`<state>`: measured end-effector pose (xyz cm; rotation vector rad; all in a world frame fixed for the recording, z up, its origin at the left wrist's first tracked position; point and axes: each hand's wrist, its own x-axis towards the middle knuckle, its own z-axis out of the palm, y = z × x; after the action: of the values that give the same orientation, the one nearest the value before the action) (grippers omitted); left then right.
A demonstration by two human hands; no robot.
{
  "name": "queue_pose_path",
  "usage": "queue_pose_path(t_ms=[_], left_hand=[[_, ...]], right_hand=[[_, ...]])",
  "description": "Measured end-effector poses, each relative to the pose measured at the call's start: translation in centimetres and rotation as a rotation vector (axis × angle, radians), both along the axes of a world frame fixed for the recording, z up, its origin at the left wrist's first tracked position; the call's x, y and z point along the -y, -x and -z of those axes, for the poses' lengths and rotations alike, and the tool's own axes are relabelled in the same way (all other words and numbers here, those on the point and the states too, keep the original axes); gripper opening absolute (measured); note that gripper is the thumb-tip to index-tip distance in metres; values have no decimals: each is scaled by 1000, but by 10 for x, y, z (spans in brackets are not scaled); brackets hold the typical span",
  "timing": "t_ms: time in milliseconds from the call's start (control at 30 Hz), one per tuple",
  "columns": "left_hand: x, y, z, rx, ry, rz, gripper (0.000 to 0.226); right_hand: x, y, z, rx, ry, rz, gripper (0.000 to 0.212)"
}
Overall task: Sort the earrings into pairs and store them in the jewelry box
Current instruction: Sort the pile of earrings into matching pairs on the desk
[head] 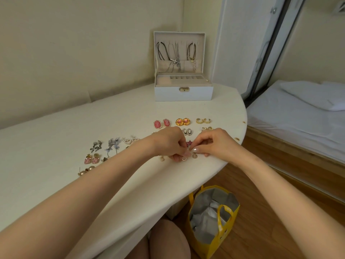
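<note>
A white jewelry box (183, 93) stands open at the back of the white table (56, 146), necklaces hanging in its lid. Earrings lie in pairs on the table: pink ovals (162, 123), gold-rimmed pink rounds (183, 121), gold hoops (203, 120), black cameos (187, 131), pearl clusters (130, 140), grey snakes (96, 146), blue flowers (112, 146), pink glitter drops (91, 159). My left hand (170, 143) pinches a small gold ring earring (184, 159). My right hand (214, 143) pinches a round drop earring (194, 156) just beside it, near the table's front edge.
A yellow gift bag (212, 221) with grey tissue stands on the wooden floor under the table's curved edge. A bed with white sheets (298, 124) lies to the right. The wall runs behind the table. My knees show below the table.
</note>
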<state>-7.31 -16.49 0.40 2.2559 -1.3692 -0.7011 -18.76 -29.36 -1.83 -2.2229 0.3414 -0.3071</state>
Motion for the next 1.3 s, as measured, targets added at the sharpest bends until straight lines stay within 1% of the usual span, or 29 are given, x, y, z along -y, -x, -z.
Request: queue_pose_path(t_ms=[100,300,467,533,600,700,800,867,933,1033,1200,1300], left_hand=[[3,2,1,47,28,5,13],[1,3,1,206,57,24,12],[2,6,2,206,91,7,20],[1,6,1,190,113,-1,17],[-1,5,-2,213,137,-4,11],[-5,0,-6,213,179,-14,14],[-9,-2,-5,262,123,12,18],[-11,1,-2,263,75,42,19],[-11,4,1,274,73,58,21],[-11,6,3,291,111,66,19],[-14,5,2,267,142,94,16],[-23,-9,-9,311,250,22,10]], right_hand=[[1,-1,2,2,-5,3,15],[1,-1,4,1,6,8,16],[-1,1,3,9,5,13,16],[-3,0,2,13,0,14,17],[-3,0,1,15,-10,16,19],[-2,3,0,26,-60,10,24],[-1,5,0,18,-89,6,26],[-2,6,0,17,-122,-3,29],[-4,7,0,9,-112,-8,32],[-6,7,1,-6,-73,-11,35],[-7,10,-1,2,-70,2,33],[-1,14,-5,65,-45,69,31]])
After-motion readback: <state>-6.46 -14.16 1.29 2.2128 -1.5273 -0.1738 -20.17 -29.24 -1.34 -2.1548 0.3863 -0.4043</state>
